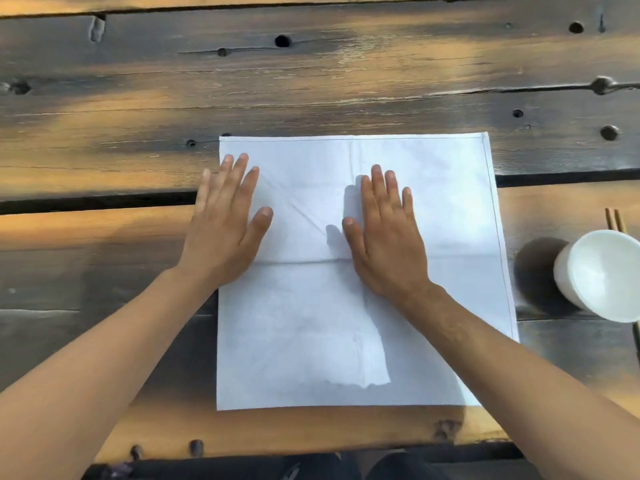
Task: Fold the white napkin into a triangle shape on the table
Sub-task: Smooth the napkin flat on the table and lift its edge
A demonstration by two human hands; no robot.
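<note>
The white napkin [446, 209] lies spread flat as a square on the wooden table [311, 81], with faint crease lines across it. My left hand [225, 223] rests palm down with straight fingers on the napkin's left edge, partly over the wood. My right hand [384, 230] lies flat with straight fingers on the napkin's middle. Both forearms reach in from the near side, and the right one covers part of the napkin's lower right corner.
A white bowl [602, 275] stands on the table at the right edge, just beside the napkin. Brown chopsticks [614, 220] poke out behind it. A dark gap [93, 202] runs between the planks. The table's near edge [294, 452] lies below the napkin.
</note>
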